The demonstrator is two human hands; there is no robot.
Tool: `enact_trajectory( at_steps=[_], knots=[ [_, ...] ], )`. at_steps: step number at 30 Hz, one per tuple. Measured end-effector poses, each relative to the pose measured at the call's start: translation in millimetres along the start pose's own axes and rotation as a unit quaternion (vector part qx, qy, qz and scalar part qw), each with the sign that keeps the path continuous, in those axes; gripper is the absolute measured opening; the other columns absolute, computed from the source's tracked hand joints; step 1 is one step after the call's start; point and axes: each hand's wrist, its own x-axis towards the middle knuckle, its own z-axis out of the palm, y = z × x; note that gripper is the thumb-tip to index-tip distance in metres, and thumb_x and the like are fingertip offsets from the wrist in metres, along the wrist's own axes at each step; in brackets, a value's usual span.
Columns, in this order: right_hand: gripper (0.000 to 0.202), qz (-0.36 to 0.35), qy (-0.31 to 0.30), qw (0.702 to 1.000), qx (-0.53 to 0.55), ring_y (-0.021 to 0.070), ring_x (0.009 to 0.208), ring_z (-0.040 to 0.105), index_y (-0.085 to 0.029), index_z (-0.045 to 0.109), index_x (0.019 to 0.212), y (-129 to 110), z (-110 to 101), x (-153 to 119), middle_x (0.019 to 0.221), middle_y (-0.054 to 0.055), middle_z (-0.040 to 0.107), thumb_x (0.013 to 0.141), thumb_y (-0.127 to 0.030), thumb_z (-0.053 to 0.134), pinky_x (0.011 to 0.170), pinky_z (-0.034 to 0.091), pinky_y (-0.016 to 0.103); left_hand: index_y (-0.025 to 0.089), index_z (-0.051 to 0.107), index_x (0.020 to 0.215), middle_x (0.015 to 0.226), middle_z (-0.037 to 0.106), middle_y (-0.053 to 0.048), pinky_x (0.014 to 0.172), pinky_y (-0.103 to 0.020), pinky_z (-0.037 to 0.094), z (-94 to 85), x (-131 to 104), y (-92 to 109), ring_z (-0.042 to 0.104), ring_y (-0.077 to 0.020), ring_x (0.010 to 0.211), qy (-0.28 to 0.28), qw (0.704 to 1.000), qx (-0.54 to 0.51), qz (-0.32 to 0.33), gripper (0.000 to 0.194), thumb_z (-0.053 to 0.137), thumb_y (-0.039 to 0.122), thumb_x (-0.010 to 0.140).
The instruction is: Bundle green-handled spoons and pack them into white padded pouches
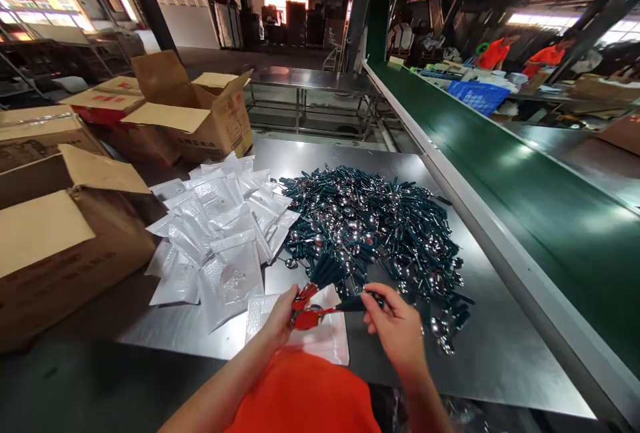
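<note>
My left hand [281, 316] is closed around a bunch of spoons [326, 271], their dark green handles fanned out away from me. The shiny bowls near my fingers reflect red. In my right hand [399, 327], thumb and fingers pinch the dark handle of a single spoon [350, 304], whose bowl points left and lies close to the bunch. Beneath both hands, a white padded bag [325, 347] rests flat on the metal table. Just beyond is a big heap of dark-handled spoons [370, 219], with several strays at its right edge.
White padded bags [220, 203] lie piled left of the spoons. Open cardboard boxes [230, 119] stand at the left. A green conveyor belt [490, 146] runs along the right, its pale rail bordering the metal table [505, 353]. Two people in orange work beyond a blue basket [477, 96].
</note>
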Motion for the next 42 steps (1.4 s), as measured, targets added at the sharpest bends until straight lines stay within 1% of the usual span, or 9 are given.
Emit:
enact_trajectory(
  at_steps=[5,9,12,15,19,25,32,37,42],
  knots=[
    [0.036,-0.039,-0.020,0.999,-0.006,0.0168,0.044,0.059,-0.018,0.071,0.092,7,30,8,0.063,0.004,0.068,0.079,-0.052,0.064,0.041,0.049,0.027,0.014,0.063,0.095,0.067,0.068,-0.007,0.046,-0.026,0.046,9.8,-20,1,0.061,-0.0172,0.046,-0.025,0.999,0.017,-0.026,0.034,0.050,0.045,0.090],
    [0.032,-0.086,0.004,0.996,-0.027,0.0138,0.045,0.058,-0.019,0.071,0.094,9,30,7,0.080,0.006,0.071,0.083,-0.048,0.062,0.044,0.051,0.028,0.010,0.066,0.086,0.062,0.066,-0.008,0.045,-0.024,0.044,9.9,-28,0,0.063,-0.0171,0.048,-0.044,0.996,0.020,-0.071,0.044,0.046,0.048,0.091],
    [0.025,-0.143,0.012,0.989,-0.035,0.0131,0.052,0.059,-0.020,0.070,0.092,5,28,3,0.090,0.007,0.068,0.085,-0.042,0.061,0.048,0.051,0.027,0.011,0.065,0.082,0.057,0.064,-0.006,0.037,-0.018,0.034,10.7,-27,-2,0.056,-0.0124,0.042,-0.044,0.996,0.027,-0.067,0.041,0.056,0.051,0.085],
    [0.016,-0.179,0.020,0.982,-0.055,0.0138,0.058,0.058,-0.020,0.065,0.082,2,27,1,0.078,0.004,0.064,0.085,-0.034,0.057,0.047,0.046,0.024,0.015,0.059,0.074,0.051,0.059,-0.002,0.033,-0.014,0.022,12.6,-24,-3,0.050,-0.0092,0.038,-0.026,1.000,0.010,-0.002,0.038,0.070,0.051,0.073],
    [0.010,-0.215,0.026,0.972,-0.094,0.0125,0.055,0.051,-0.022,0.052,0.075,2,30,3,0.064,-0.003,0.054,0.084,-0.023,0.049,0.052,0.041,0.024,0.018,0.054,0.071,0.047,0.056,0.000,0.031,-0.015,0.023,12.2,-25,-2,0.052,-0.0114,0.038,-0.022,0.999,0.020,0.044,0.044,0.078,0.054,0.061],
    [0.011,-0.231,0.017,0.973,-0.013,0.0151,0.076,0.057,-0.023,0.046,0.092,-4,39,5,0.087,0.002,0.055,0.085,-0.016,0.040,0.065,0.047,0.026,0.018,0.054,0.070,0.045,0.060,-0.002,0.031,-0.019,0.029,4.3,-27,-6,0.052,-0.0137,0.033,-0.031,0.994,0.049,0.096,0.045,0.074,0.058,0.064],
    [0.018,-0.280,-0.046,0.955,-0.084,0.0153,0.077,0.058,-0.023,0.050,0.107,-15,40,-3,0.094,0.004,0.057,0.093,-0.019,0.040,0.070,0.048,0.027,0.018,0.053,0.062,0.047,0.056,0.002,0.032,-0.021,0.035,-0.2,-27,-5,0.051,-0.0128,0.035,-0.014,0.993,0.021,0.115,0.047,0.081,0.054,0.052],
    [0.001,-0.331,-0.061,0.935,-0.112,0.0146,0.072,0.054,-0.024,0.049,0.094,-19,40,-3,0.085,0.001,0.055,0.093,-0.024,0.048,0.063,0.045,0.025,0.017,0.057,0.062,0.046,0.056,0.002,0.033,-0.022,0.036,-3.1,-28,-6,0.051,-0.0126,0.035,-0.033,0.990,0.031,0.135,0.044,0.082,0.052,0.053],
    [0.014,-0.325,-0.040,0.936,-0.129,0.0128,0.061,0.048,-0.025,0.037,0.075,-20,40,-6,0.069,-0.004,0.046,0.083,-0.015,0.044,0.055,0.038,0.024,0.016,0.060,0.066,0.051,0.061,-0.001,0.034,-0.023,0.037,-0.6,-31,-10,0.054,-0.0141,0.037,-0.045,0.989,0.039,0.134,0.049,0.081,0.057,0.054]
  ],
)
